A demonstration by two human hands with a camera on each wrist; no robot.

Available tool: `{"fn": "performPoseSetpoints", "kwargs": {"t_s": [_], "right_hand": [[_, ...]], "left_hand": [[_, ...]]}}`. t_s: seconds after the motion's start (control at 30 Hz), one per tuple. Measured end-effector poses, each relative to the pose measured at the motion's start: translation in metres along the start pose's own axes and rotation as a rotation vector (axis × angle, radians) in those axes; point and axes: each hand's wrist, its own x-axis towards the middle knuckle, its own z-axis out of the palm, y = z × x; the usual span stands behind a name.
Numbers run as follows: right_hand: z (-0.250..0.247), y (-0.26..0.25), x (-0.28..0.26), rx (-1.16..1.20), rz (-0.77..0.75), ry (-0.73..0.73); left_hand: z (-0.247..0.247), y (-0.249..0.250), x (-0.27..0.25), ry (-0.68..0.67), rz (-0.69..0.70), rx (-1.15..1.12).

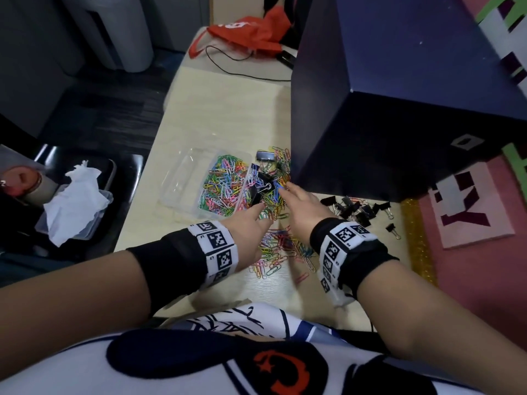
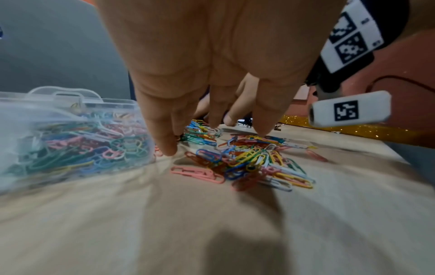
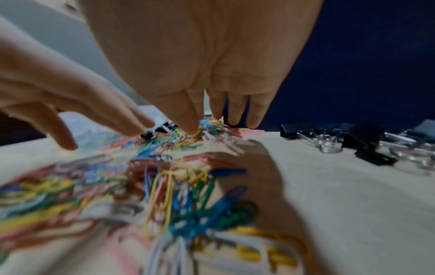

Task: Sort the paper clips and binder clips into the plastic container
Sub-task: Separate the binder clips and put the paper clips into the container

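Observation:
A clear plastic container (image 1: pixel 176 181) lies left of centre on the table, its right compartment full of coloured paper clips (image 1: pixel 225 183). Right of it sits a heap of paper clips mixed with black binder clips (image 1: pixel 268 183). My left hand (image 1: pixel 256 215) and right hand (image 1: pixel 293 198) both reach into that heap, fingers extended, holding nothing. In the left wrist view the left hand's fingertips (image 2: pixel 167 148) touch the table beside the container (image 2: pixel 70 130) and loose paper clips (image 2: pixel 254 160). In the right wrist view the right hand's fingertips (image 3: pixel 190 128) press on paper clips (image 3: pixel 176 195).
A large dark blue box (image 1: pixel 399 95) stands directly right of the heap. More black binder clips (image 1: pixel 356 209) lie along its front. An orange bag (image 1: pixel 251 32) and a black cable (image 1: pixel 228 64) sit at the table's far end. A chair with tissue (image 1: pixel 77 201) stands on the left.

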Motion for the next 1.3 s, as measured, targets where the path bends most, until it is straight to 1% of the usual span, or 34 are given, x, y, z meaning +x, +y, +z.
{"fn": "performPoseSetpoints", "kwargs": {"t_s": [0.07,0.17,0.2,0.23,0.3,0.4,0.47,0.5,0.6,0.67,0.77,0.83,0.9,0.97,1.0,1.07,1.1,1.17,1.3], "right_hand": [[0.007,-0.001,-0.005,-0.041,-0.003,-0.025],[0.02,-0.004,-0.017,-0.059,-0.027,0.017],[0.024,-0.004,-0.021,-0.084,-0.045,0.03],[0.025,-0.004,-0.023,-0.103,-0.055,0.036],[0.023,-0.002,-0.023,-0.068,-0.02,0.052],[0.014,0.003,-0.012,0.036,0.052,0.164],[0.008,0.003,-0.004,0.074,0.042,0.193],[0.006,0.002,0.0,0.078,0.024,0.169],[0.006,-0.003,0.004,0.0,-0.015,0.008],[0.009,-0.006,0.0,-0.036,-0.021,-0.039],[0.012,-0.009,-0.012,-0.107,-0.017,-0.042],[0.01,-0.011,-0.017,-0.192,0.022,-0.045],[0.005,-0.014,-0.015,-0.189,0.056,0.007],[0.002,-0.017,-0.008,-0.103,0.009,0.084],[0.003,-0.018,-0.004,-0.061,-0.044,0.086],[0.008,-0.021,0.002,-0.038,-0.141,0.011],[0.011,-0.021,0.003,-0.061,-0.16,-0.035],[0.016,-0.015,0.0,-0.106,-0.158,-0.075],[0.021,0.004,-0.016,-0.133,-0.16,0.011]], "left_hand": [[0.001,0.002,0.002,0.02,-0.028,-0.042],[0.003,0.0,0.01,0.119,-0.067,-0.128],[0.003,-0.001,0.012,0.128,-0.083,-0.143],[0.001,-0.002,0.014,0.122,-0.103,-0.149],[-0.001,-0.003,0.017,0.091,-0.13,-0.142],[-0.002,-0.003,0.021,0.09,-0.124,-0.102],[0.0,-0.002,0.021,0.068,-0.128,-0.056],[0.001,-0.001,0.02,0.054,-0.129,-0.031],[0.0,0.0,0.02,-0.002,-0.136,0.016],[-0.003,0.0,0.02,-0.039,-0.137,0.031],[-0.006,-0.001,0.018,-0.072,-0.13,0.034],[-0.006,-0.002,0.015,-0.078,-0.116,0.072],[-0.006,-0.002,0.011,-0.068,-0.086,0.107],[-0.005,0.0,0.007,-0.036,-0.065,0.118],[-0.004,0.0,0.006,-0.012,-0.061,0.119],[-0.003,-0.001,0.006,0.044,-0.063,0.128],[-0.003,-0.002,0.007,0.053,-0.056,0.137],[-0.003,-0.004,0.009,0.021,-0.033,0.156],[-0.004,-0.005,0.009,-0.024,-0.061,0.157]]}}
